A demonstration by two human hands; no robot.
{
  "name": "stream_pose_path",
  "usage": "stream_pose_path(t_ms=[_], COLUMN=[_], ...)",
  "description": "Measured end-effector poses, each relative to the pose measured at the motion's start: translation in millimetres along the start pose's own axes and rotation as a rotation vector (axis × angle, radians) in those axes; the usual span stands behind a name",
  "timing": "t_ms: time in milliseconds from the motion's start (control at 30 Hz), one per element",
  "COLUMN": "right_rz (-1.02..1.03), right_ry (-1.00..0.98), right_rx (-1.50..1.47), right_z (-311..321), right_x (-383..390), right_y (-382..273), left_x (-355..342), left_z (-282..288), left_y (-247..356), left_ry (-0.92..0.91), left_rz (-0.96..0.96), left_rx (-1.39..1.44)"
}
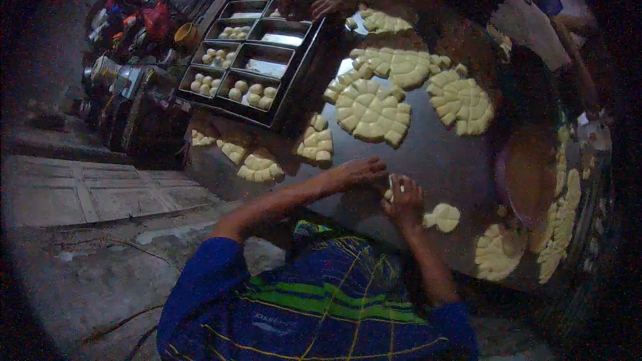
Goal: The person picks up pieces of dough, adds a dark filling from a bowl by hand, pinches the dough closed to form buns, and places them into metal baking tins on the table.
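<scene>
My left hand (363,172) hovers low over the dark tabletop, its fingers stretched out and holding nothing. Just beside it, my right hand (405,200) is curled over a small piece of pale dough (389,189), which shows at the thumb side; the rest is hidden under the fingers. To the right of that hand lies a little cluster of dough (444,217). Beyond my hands sits a round slab of dough (371,110) cut into segments. Smaller cut dough portions (261,166) lie left of my left forearm.
A black compartmented baking tray (271,122) at the far left holds dough balls (257,95) in several sections. Another person's hands (334,1) work at its far corner. More cut slabs (461,101) lie to the right, near a big round basin (531,177).
</scene>
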State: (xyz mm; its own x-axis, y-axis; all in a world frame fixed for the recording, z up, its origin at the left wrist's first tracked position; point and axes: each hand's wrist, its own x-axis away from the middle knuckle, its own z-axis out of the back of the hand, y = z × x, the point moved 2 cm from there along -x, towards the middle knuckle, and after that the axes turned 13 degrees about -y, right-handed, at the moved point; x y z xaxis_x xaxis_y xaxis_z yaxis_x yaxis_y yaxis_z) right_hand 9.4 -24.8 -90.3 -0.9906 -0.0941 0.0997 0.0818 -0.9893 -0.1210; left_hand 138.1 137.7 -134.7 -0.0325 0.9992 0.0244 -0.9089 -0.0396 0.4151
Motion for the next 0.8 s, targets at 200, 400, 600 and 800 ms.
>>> stream_pose_path(t_ms=[200, 400, 600, 800], right_rz=[0.163, 0.080, 0.120, 0.316], right_ry=[-0.079, -0.340, -0.510, -0.340], right_rx=[-0.026, -0.384, -0.586, -0.310], right_z=[-33, 12, 116, 164], right_x=[-5, -36, -127, -265], right_y=[22, 24, -44, -141], left_x=[-7, -30, 38, 166], left_z=[-36, 21, 141, 245], left_y=[-4, -7, -53, -152], left_ry=[0.146, 0.026, -0.115, -0.021], left_rz=[-0.041, 0.071, 0.073, 0.173], left_rx=[-0.285, 0.456, 0.693, 0.472])
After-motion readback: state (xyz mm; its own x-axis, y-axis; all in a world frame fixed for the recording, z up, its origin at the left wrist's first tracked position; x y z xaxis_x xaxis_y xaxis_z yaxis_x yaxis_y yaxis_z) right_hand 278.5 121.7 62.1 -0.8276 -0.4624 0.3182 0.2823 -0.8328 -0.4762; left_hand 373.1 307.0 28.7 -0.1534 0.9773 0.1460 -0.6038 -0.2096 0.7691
